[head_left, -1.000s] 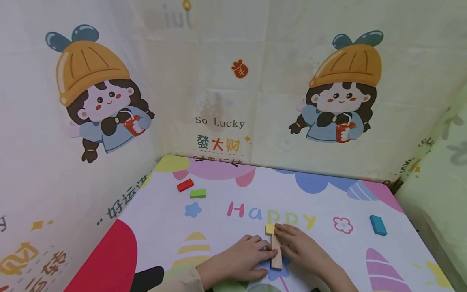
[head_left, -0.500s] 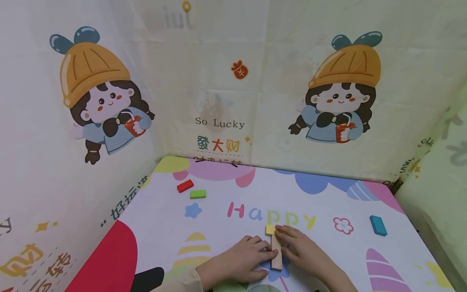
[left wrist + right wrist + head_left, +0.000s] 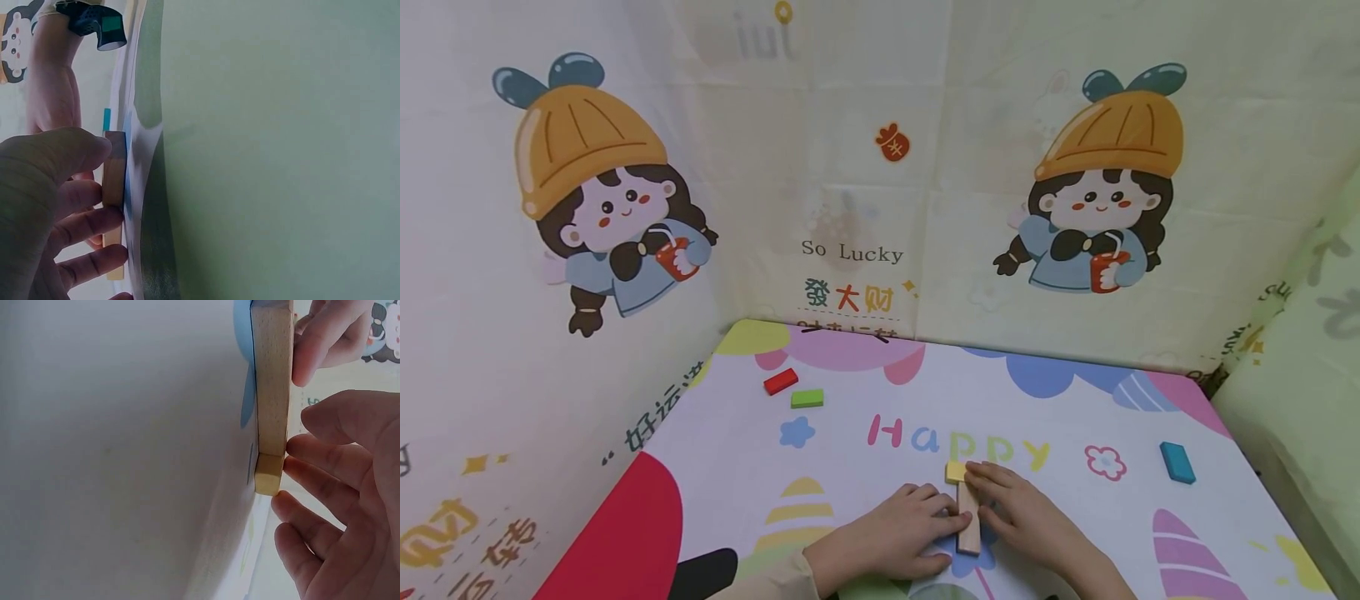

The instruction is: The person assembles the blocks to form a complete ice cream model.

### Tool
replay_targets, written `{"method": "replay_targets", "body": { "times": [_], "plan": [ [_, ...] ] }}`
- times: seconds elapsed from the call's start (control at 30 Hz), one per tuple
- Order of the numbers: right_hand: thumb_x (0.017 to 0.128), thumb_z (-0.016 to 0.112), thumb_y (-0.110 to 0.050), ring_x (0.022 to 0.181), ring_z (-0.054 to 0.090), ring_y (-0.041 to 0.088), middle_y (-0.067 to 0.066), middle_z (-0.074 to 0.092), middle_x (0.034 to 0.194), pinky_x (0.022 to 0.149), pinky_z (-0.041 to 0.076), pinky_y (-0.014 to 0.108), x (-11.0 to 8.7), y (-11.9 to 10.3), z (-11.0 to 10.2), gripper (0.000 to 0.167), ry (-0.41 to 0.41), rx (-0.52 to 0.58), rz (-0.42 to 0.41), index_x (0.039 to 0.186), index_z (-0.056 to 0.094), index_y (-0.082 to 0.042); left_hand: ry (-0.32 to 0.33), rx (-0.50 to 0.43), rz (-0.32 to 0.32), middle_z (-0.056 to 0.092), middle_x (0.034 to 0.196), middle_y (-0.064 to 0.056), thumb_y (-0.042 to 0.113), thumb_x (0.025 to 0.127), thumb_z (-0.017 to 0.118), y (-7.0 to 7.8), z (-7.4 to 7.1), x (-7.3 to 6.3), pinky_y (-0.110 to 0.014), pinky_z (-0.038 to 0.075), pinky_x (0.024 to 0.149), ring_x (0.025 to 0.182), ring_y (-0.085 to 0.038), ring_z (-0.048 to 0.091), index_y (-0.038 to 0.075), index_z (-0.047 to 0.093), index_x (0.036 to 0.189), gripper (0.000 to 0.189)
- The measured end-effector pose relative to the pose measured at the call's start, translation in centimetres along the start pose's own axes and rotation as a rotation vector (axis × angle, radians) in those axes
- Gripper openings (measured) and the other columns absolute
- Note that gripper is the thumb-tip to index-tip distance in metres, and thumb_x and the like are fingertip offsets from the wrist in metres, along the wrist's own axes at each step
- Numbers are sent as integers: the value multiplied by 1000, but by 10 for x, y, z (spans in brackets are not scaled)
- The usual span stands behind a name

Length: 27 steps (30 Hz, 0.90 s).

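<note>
A long plain wooden block (image 3: 969, 533) lies on the tabletop between my hands, its far end against a small yellow block (image 3: 955, 472). My left hand (image 3: 906, 529) is on the block's left side, thumb over its top face; in the left wrist view its loosely bent fingers (image 3: 94, 262) reach along the wood (image 3: 113, 178). From the right, my right hand (image 3: 1026, 512) touches the yellow block with its fingertips, which cover part of it. In the right wrist view, the yellow block (image 3: 269, 475) continues the line of the wooden one (image 3: 274, 381), with the fingers loosely bent beside it.
At the back left lie a red block (image 3: 781, 382) and a green block (image 3: 807, 398). A teal block (image 3: 1177, 462) lies on the right. Printed cloth walls (image 3: 865, 200) enclose the patterned tabletop (image 3: 880, 392) at the back and both sides.
</note>
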State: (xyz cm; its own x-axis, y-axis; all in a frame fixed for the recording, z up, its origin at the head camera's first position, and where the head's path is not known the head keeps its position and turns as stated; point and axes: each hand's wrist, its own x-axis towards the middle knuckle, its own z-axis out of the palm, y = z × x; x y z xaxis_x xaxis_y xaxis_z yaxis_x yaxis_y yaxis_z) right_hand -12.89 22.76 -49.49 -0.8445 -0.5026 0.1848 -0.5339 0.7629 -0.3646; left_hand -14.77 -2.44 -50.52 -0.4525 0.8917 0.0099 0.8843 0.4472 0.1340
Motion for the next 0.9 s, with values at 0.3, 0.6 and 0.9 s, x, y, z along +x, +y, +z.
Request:
{"method": "replay_targets", "body": {
  "times": [0.3,0.6,0.9],
  "plan": [
    [93,75,-16,132,60,34,6,62,145,103,52,56,-2,4,1,42,69,-31,-63,135,69,-12,-16,-18,-8,54,142,12,52,104,53,0,-2,2,-31,47,104,124,-7,49,33,45,157,56],
    [89,78,-12,126,63,33,8,63,143,99,53,56,-10,26,-9,50,126,-100,35,137,67,-13,17,3,-17,51,145,7,49,103,55,0,-6,5,-29,48,100,126,-10,48,35,54,150,48],
    [92,74,-11,124,61,43,17,62,141,98,51,62,-34,72,-36,46,135,-141,179,137,66,-7,67,-7,-10,47,151,0,43,104,57,-3,-2,9,-35,46,108,141,-18,41,35,58,142,39]
  ]
}}
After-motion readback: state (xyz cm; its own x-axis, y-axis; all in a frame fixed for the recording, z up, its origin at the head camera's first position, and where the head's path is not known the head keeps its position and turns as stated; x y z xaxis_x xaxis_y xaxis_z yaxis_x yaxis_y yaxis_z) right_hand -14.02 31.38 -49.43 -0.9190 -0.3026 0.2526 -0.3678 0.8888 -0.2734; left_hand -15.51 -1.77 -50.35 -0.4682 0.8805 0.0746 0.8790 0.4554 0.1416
